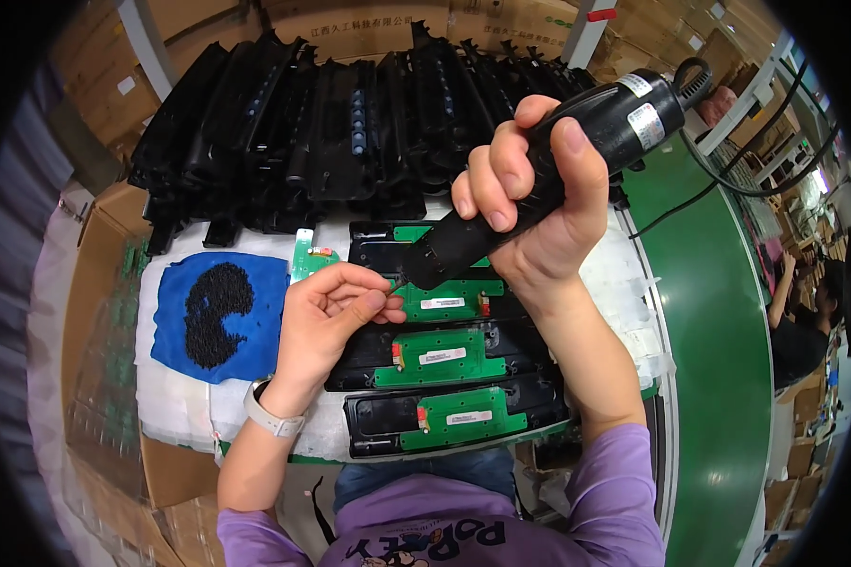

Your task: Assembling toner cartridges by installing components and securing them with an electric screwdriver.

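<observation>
My right hand (548,203) is wrapped round a black corded electric screwdriver (600,118), tilted so its nose points down and left. At its bit, my left hand (336,307) has thumb and fingers pinched together; what they hold is too small to make out. Below are several black plastic housings (529,354) in a column, each with a green circuit board (454,357) on it. The bit is over the left part of an upper board (444,288). Another green board (307,250) lies behind my left hand. Left of that hand, small black screws (219,317) are heaped on a blue cloth (175,326).
Many black plastic housings (340,132) stand stacked along the back of the white-covered table (184,402). Cardboard boxes (369,28) rise behind them. The screwdriver's cable (700,194) hangs at the right, over a green surface (719,397). Another person (804,321) sits at far right.
</observation>
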A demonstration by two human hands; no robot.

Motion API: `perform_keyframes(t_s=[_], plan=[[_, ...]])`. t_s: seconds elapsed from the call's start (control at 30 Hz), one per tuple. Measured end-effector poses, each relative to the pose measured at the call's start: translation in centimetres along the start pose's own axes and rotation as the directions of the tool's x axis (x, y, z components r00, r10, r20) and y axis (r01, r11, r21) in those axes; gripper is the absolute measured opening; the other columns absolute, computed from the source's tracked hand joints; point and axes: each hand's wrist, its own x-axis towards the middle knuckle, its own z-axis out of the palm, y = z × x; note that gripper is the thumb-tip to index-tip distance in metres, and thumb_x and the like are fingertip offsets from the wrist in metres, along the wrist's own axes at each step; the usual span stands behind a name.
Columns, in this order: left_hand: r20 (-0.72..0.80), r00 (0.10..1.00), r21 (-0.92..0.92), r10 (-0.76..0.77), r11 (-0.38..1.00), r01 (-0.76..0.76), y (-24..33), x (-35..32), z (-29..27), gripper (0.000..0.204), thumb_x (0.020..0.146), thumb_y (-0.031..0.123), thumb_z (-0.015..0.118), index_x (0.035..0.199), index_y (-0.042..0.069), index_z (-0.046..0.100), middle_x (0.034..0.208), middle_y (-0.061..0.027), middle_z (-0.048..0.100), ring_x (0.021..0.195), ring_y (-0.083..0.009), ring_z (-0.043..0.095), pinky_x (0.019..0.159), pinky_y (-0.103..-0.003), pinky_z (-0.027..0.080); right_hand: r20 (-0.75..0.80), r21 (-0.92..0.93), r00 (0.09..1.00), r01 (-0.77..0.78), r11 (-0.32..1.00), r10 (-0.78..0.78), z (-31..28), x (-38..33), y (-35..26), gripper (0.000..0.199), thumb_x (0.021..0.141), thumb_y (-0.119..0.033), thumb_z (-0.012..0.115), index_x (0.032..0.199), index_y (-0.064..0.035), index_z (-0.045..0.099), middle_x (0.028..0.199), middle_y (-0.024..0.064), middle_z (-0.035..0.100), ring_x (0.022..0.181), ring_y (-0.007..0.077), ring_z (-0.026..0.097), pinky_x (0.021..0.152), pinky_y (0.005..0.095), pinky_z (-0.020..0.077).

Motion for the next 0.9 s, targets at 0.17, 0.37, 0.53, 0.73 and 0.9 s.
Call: perform_keyframes(t_s=[0.17, 0.37, 0.53, 0.73, 0.9], plan=[[0.003, 1.000, 0.009, -0.024, 1.000, 0.024, 0.2, 0.0, -0.2, 0.011, 0.083, -0.003, 0.060, 0.094, -0.004, 0.057, 0.086, -0.0147, 0.067, 0.079, -0.0193, 0.067, 0.072, -0.025, 0.054, -0.021, 0.003, 1.000, -0.010, 1.000, 0.010, 0.2, -0.2, 0.3, 0.029, 0.092, -0.033, 0.044, 0.101, -0.0070, 0.053, 0.059, 0.0006, 0.046, 0.043, 0.0115, 0.042, 0.051, 0.0318, 0.0425], [0.034, 0.998, -0.028, -0.055, 0.998, 0.056, 0.0, -0.1, -0.2, 0.013, 0.082, -0.004, 0.061, 0.094, -0.003, 0.057, 0.087, -0.0147, 0.066, 0.079, -0.0199, 0.067, 0.070, -0.025, 0.053, -0.101, 0.024, 0.994, -0.043, 0.999, 0.045, 0.7, -0.4, 0.3, 0.024, 0.088, -0.029, 0.049, 0.096, -0.0065, 0.052, 0.058, 0.0022, 0.046, 0.042, 0.0129, 0.044, 0.048, 0.0320, 0.0427], [0.092, 0.987, -0.138, -0.131, 0.980, 0.143, 0.3, -0.2, -0.2, 0.029, 0.076, -0.001, 0.068, 0.102, -0.001, 0.056, 0.093, -0.0122, 0.066, 0.085, -0.0194, 0.065, 0.073, -0.026, 0.051, -0.224, 0.153, 0.972, -0.030, 0.988, 0.064, 0.4, -0.3, -0.1, 0.019, 0.084, -0.022, 0.056, 0.091, -0.0045, 0.050, 0.055, 0.0046, 0.047, 0.039, 0.0144, 0.045, 0.044, 0.0317, 0.0417], [0.065, 0.849, 0.984, 0.524, 0.107, -0.142, 3.8, -0.8, -4.3, 0.031, 0.069, 0.015, 0.073, 0.093, -0.001, 0.061, 0.088, -0.0156, 0.061, 0.084, -0.0316, 0.058, 0.072, -0.035, 0.046, -0.040, -0.501, 0.974, -0.212, 0.839, 0.222, -3.3, -0.3, -1.3, 0.023, 0.076, -0.014, 0.059, 0.089, 0.0017, 0.047, 0.053, 0.0049, 0.044, 0.038, 0.0134, 0.042, 0.038, 0.0265, 0.0361], [-0.299, 0.884, 0.849, 0.358, -0.323, 0.418, 4.0, -4.9, -11.1, 0.031, 0.068, 0.020, 0.073, 0.088, -0.001, 0.062, 0.086, -0.0132, 0.058, 0.085, -0.0315, 0.055, 0.068, -0.039, 0.046, -0.096, -0.468, 0.968, -0.248, 0.848, 0.230, -3.9, 0.0, -0.2, 0.021, 0.075, -0.012, 0.063, 0.085, 0.0015, 0.051, 0.053, 0.0057, 0.047, 0.038, 0.0136, 0.043, 0.038, 0.0256, 0.0356]])
